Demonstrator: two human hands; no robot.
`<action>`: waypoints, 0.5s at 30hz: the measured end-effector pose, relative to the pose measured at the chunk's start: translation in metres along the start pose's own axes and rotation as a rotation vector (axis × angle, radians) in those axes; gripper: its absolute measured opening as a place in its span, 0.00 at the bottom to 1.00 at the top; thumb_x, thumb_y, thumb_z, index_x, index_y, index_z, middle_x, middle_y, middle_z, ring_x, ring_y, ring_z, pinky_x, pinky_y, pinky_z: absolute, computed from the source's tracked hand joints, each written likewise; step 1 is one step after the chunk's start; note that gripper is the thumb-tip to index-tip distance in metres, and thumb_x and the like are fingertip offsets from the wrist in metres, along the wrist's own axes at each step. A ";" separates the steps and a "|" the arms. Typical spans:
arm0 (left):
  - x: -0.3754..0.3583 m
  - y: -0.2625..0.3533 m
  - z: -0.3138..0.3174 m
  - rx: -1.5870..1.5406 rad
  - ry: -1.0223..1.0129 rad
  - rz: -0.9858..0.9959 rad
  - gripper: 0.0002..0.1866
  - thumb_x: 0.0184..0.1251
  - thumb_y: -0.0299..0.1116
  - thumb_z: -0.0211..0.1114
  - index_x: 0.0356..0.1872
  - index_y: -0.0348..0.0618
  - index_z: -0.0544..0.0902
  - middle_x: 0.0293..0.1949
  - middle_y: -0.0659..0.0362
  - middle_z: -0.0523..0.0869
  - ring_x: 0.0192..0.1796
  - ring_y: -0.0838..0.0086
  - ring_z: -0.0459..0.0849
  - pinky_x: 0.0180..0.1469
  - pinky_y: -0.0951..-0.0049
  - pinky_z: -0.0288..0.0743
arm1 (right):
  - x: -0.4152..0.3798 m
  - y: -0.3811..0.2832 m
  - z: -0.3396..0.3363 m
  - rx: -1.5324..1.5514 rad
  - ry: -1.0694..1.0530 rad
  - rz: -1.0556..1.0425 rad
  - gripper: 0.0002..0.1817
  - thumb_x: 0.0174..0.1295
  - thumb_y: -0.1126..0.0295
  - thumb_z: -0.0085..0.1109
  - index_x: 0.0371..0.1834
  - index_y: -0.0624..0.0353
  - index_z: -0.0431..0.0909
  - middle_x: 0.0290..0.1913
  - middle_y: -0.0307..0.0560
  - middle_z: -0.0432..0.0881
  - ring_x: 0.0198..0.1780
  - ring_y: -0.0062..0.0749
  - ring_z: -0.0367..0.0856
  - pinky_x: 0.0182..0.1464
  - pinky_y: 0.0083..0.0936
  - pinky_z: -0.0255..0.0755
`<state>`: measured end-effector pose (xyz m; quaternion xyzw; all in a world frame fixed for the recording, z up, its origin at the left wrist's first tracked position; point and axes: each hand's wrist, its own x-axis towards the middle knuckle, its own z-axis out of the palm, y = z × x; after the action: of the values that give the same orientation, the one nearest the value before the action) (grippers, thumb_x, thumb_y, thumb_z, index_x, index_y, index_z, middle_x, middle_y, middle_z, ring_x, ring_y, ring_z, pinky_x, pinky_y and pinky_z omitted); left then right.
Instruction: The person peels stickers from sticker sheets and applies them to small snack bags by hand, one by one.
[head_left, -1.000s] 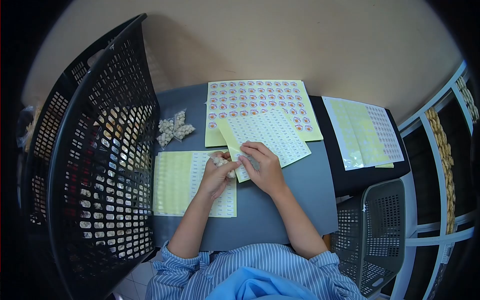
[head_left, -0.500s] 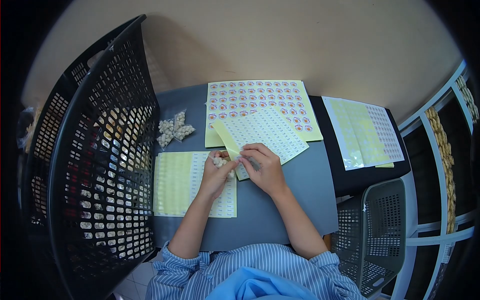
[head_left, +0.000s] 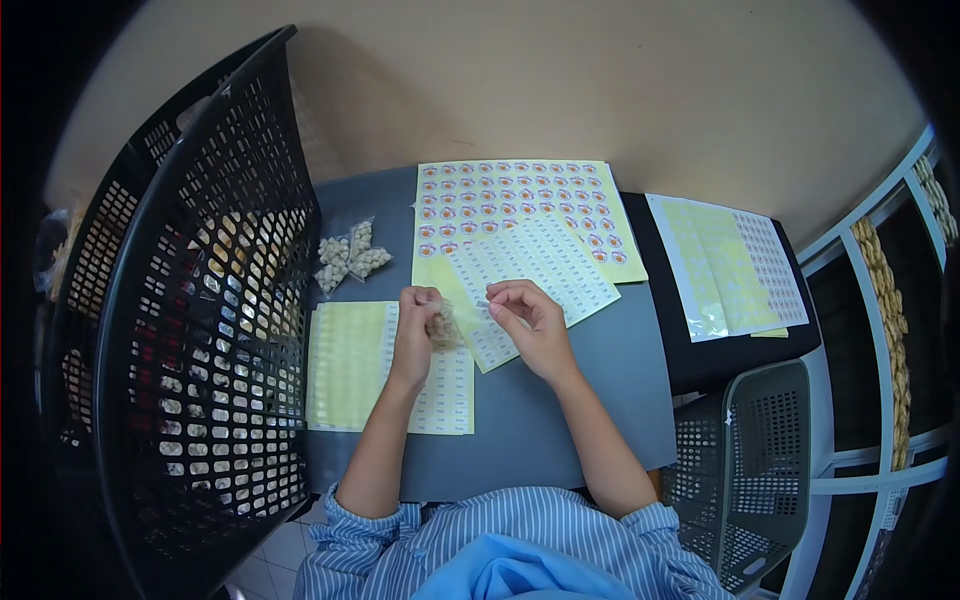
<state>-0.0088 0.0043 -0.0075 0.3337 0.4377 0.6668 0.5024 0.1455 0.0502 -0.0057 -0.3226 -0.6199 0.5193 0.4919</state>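
My left hand [head_left: 417, 335] holds a small clear packet of pale nuts [head_left: 442, 327] above a yellow sheet of small white labels [head_left: 372, 366]. My right hand [head_left: 530, 322] is pinched at thumb and forefinger, apparently on a small label that is too small to make out, just over the tilted sheet of white labels [head_left: 530, 268]. Behind that sheet lies a larger yellow sheet of round orange stickers [head_left: 520, 195]. Two more clear packets of nuts [head_left: 348, 257] lie on the grey table [head_left: 560, 420] at the left.
A tall black mesh basket [head_left: 200, 300] holding filled packets stands tilted at the left. Another label sheet [head_left: 725, 260] rests on a black surface at the right. A grey mesh bin [head_left: 755, 460] sits below it, and shelving with nuts [head_left: 890, 310] runs along the right edge.
The curled corner of the tilted label sheet has dropped flat. My right hand lifted off the sheet with its fingers pinched. My left hand turned and raised the packet slightly.
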 end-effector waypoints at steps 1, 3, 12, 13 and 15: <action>-0.001 0.003 0.004 0.114 -0.002 0.000 0.07 0.59 0.27 0.46 0.38 0.42 0.62 0.38 0.61 0.68 0.39 0.80 0.66 0.46 0.79 0.62 | 0.000 -0.004 -0.001 0.074 -0.016 0.031 0.02 0.53 0.77 0.58 0.29 0.65 0.76 0.43 0.48 0.77 0.46 0.30 0.76 0.52 0.26 0.69; -0.002 0.004 0.009 0.228 -0.004 0.000 0.05 0.61 0.27 0.46 0.38 0.42 0.64 0.37 0.61 0.69 0.39 0.81 0.68 0.45 0.80 0.63 | -0.001 -0.008 0.000 0.147 -0.033 0.062 0.02 0.54 0.77 0.57 0.29 0.64 0.77 0.43 0.47 0.77 0.47 0.29 0.76 0.53 0.26 0.69; -0.004 0.001 0.012 0.365 -0.086 0.067 0.08 0.65 0.31 0.53 0.39 0.38 0.72 0.38 0.59 0.77 0.37 0.81 0.75 0.40 0.80 0.69 | -0.003 -0.013 0.001 -0.243 -0.018 -0.078 0.05 0.48 0.75 0.60 0.26 0.64 0.78 0.41 0.48 0.78 0.46 0.35 0.76 0.50 0.26 0.67; -0.004 0.000 0.012 0.380 -0.092 0.084 0.08 0.65 0.32 0.53 0.39 0.37 0.73 0.37 0.59 0.78 0.37 0.81 0.75 0.40 0.80 0.69 | -0.003 -0.013 0.001 -0.239 -0.017 -0.083 0.05 0.48 0.75 0.59 0.26 0.65 0.77 0.41 0.48 0.78 0.45 0.35 0.77 0.50 0.26 0.67; -0.004 -0.001 0.013 0.394 -0.098 0.101 0.09 0.65 0.32 0.53 0.39 0.37 0.74 0.37 0.59 0.78 0.37 0.80 0.75 0.40 0.80 0.69 | -0.002 -0.013 0.000 -0.236 -0.015 -0.089 0.05 0.49 0.74 0.59 0.26 0.65 0.77 0.41 0.48 0.78 0.45 0.35 0.77 0.50 0.26 0.67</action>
<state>0.0040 0.0037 -0.0029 0.4792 0.5174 0.5756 0.4139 0.1474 0.0447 0.0060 -0.3468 -0.6940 0.4227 0.4685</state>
